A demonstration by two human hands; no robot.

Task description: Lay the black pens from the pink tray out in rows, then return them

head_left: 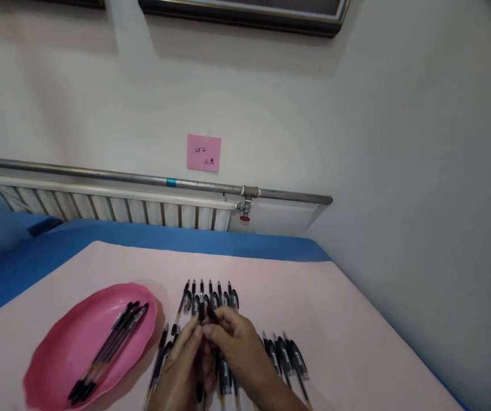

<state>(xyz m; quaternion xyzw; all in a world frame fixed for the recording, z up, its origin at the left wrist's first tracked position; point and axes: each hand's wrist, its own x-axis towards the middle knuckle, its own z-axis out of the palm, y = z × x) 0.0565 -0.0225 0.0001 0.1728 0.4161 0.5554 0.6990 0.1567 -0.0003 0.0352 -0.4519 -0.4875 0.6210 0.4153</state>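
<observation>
Both my hands meet at the bottom centre over a pale pink table cover [348,319]. My left hand [183,365] and my right hand [236,342] pinch one black pen [201,319] between their fingertips, held roughly upright. Under and behind them lies a row of several black pens [211,294] with clear barrels, tips pointing away. More pens [285,357] lie to the right of my right wrist. A pink oval dish [69,348] at the lower left holds several black pens [108,348].
A blue cloth [151,237] covers the surface beyond the pink cover. Behind it stand a white radiator [112,208] and a metal pipe [142,180] along the wall. A pink note [203,152] is stuck on the wall. The wall is close on the right.
</observation>
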